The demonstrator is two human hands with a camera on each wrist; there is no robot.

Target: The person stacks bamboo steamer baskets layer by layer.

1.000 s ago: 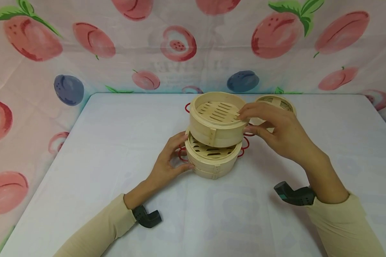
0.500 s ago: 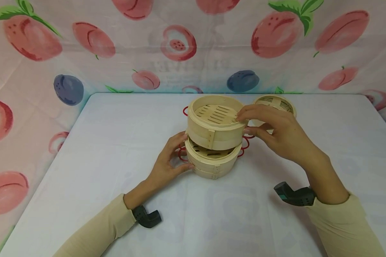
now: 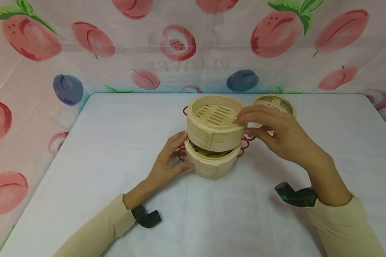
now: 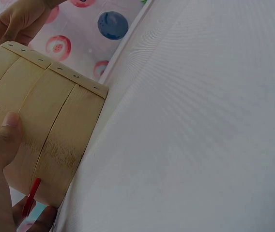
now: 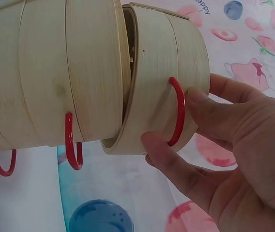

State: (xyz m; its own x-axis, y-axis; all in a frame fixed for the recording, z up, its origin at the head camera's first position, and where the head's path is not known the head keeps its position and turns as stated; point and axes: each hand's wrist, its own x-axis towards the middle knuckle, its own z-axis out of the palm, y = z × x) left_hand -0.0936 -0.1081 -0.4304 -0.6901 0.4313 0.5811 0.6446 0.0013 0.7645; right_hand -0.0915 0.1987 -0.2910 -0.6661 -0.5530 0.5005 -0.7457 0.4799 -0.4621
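Between two fingers and the thumb, my right hand pinches the right side of an upper bamboo steamer basket with a slatted base. This basket sits slightly askew over a lower bamboo steamer stack, leaving a dark gap at the front. The right wrist view shows one red handle on the upper basket, and red handles on the lower stack. My left hand grips the lower stack from the left. Its thumb presses the bamboo wall; other fingers are partly hidden behind.
A round bamboo piece with a woven top stands at the back right, partly behind my right hand. All of this is on a white-covered table. A fruit-print cloth hangs behind the far edge.
The upper basket has come down a little and shifted slightly left and nearer, turning a bit, so it covers more of the lower stack. My left hand has stayed in place.
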